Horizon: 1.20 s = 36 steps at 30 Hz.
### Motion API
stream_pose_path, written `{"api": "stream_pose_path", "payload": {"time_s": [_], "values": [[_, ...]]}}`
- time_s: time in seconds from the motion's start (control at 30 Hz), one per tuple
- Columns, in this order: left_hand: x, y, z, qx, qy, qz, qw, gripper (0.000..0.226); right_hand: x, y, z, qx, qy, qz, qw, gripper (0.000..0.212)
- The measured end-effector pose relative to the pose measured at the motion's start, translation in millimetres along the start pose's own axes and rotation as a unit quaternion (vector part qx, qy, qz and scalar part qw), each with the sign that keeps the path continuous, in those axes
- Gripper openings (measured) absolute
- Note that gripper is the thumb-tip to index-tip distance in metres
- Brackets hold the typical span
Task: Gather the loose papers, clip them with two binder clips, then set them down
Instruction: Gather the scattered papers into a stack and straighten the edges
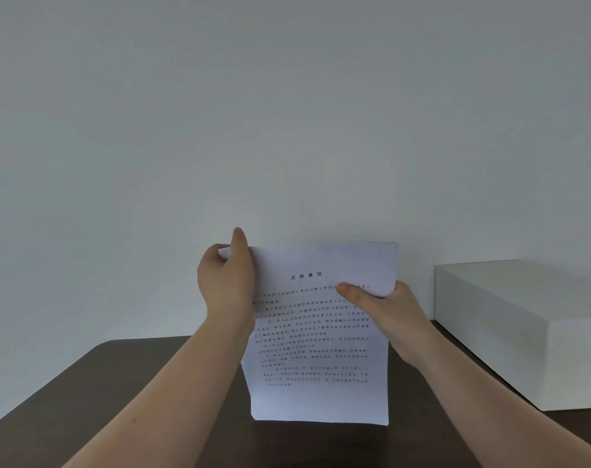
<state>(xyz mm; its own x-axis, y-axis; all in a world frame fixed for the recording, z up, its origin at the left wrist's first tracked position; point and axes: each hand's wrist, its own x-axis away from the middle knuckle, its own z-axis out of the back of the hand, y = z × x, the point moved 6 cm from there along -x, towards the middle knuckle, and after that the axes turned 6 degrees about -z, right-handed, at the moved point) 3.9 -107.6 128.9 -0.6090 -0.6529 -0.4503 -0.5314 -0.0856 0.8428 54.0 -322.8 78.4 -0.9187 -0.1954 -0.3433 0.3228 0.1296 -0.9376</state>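
A stack of white printed papers [317,349] stands upright, its bottom edge resting on the dark brown table [118,400]. My left hand [224,282] grips the stack's top left corner, with one finger raised above the edge. My right hand [385,315] holds the right edge, thumb pressed across the front sheet near the top. No binder clips are in view.
A white rectangular box [523,329] sits on the table at the right, against the plain pale wall [287,113]. The table's rounded far left corner shows at the left, and dark tabletop lies in front of the papers.
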Motion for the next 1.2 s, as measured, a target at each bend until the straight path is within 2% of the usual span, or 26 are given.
{"api": "stream_pose_path", "payload": {"time_s": [0.1,0.17,0.23,0.3,0.43,0.7,1.03,1.2], "values": [[1,1,1,-0.003,-0.022,-0.027,0.999,0.052,-1,2,4,-0.017,0.011,-0.009,1.0,0.034],[2,-6,-1,-0.017,-0.078,-0.032,0.996,0.052,-2,3,9,-0.037,0.028,-0.01,0.999,0.036],[4,-21,-4,-0.027,-0.15,0.004,0.988,0.058,-2,3,11,-0.045,0.03,-0.011,0.998,0.038],[7,-34,-2,-0.015,-0.177,0.046,0.983,0.067,-3,4,11,-0.047,0.02,-0.017,0.999,0.04],[7,-37,0,0.016,-0.189,0.064,0.98,0.067,-3,11,11,-0.032,0.002,-0.04,0.999,0.04],[3,-40,-1,0.004,-0.207,0.09,0.974,0.049,-3,12,11,-0.028,-0.007,-0.049,0.998,0.039],[2,-40,-2,-0.005,-0.223,0.089,0.971,0.054,-5,8,14,-0.026,0.022,-0.046,0.998,0.027],[8,-37,1,-0.005,-0.22,0.088,0.972,0.054,0,-3,14,-0.017,0.054,-0.021,0.998,0.045]]}}
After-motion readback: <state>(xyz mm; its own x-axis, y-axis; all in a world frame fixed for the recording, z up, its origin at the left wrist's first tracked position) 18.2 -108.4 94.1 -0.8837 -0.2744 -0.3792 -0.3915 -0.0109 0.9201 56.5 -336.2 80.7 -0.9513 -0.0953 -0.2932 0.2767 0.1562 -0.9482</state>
